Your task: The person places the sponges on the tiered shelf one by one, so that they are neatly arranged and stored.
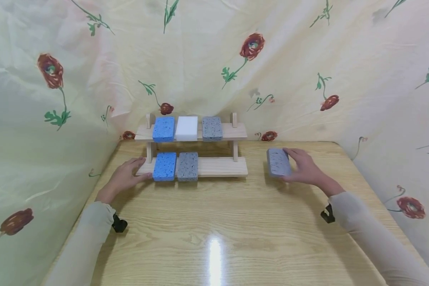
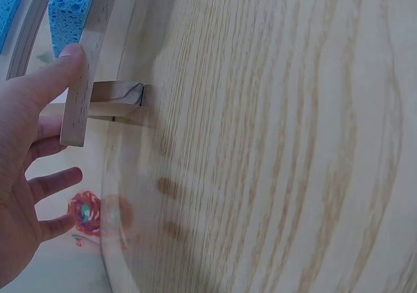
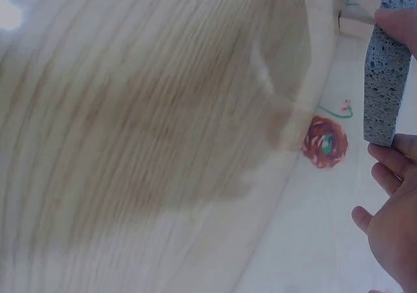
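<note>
A two-tier wooden rack (image 1: 221, 166) stands at the back of the table. My left hand (image 1: 126, 174) grips the left end of its lower shelf, the thumb on the front edge beside a blue sponge (image 1: 165, 166). In the left wrist view that thumb (image 2: 62, 71) presses the shelf's edge, close under the blue sponge. Off the rack's right side, my right hand (image 1: 302, 166) pinches a grey sponge (image 1: 278, 162) above the table. The right wrist view shows this grey sponge (image 3: 386, 78) between thumb and fingers.
The lower shelf also carries a grey sponge (image 1: 187, 166). On the upper shelf lie a blue sponge (image 1: 163, 128), a white sponge (image 1: 187, 128) and another grey sponge (image 1: 212, 128). Flowered cloth (image 1: 200, 59) hangs behind and at both sides of the wooden table (image 1: 171, 222).
</note>
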Tool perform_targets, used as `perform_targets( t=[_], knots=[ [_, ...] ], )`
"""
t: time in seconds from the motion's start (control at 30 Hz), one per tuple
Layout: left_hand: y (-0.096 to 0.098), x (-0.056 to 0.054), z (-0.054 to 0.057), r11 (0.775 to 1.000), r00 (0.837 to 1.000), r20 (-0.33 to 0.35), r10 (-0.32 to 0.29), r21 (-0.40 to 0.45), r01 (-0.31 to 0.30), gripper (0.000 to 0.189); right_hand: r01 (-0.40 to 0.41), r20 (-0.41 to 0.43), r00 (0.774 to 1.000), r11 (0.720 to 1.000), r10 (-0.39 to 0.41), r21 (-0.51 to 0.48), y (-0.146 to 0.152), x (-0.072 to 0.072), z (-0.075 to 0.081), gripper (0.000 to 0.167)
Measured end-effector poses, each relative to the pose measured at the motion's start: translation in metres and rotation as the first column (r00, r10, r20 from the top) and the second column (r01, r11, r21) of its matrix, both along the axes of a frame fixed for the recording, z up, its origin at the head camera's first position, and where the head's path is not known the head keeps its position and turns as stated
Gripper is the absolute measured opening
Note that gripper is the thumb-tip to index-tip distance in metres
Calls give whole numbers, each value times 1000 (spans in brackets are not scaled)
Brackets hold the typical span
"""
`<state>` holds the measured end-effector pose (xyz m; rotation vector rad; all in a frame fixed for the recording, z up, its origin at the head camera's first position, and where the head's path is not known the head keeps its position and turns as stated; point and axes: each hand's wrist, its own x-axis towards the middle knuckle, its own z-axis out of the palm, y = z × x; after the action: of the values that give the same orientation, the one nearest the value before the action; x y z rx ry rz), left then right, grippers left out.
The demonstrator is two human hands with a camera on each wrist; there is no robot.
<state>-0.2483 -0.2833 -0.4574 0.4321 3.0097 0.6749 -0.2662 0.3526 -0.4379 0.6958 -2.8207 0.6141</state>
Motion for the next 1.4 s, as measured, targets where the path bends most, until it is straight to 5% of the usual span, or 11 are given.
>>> perform_targets(
  t=[1.4],
  knots=[
    [-1,1,0,1000,1000,-16,-11,9,11,81,-92,-140,986,995,95,24,-59,11,20,112]
  ],
)
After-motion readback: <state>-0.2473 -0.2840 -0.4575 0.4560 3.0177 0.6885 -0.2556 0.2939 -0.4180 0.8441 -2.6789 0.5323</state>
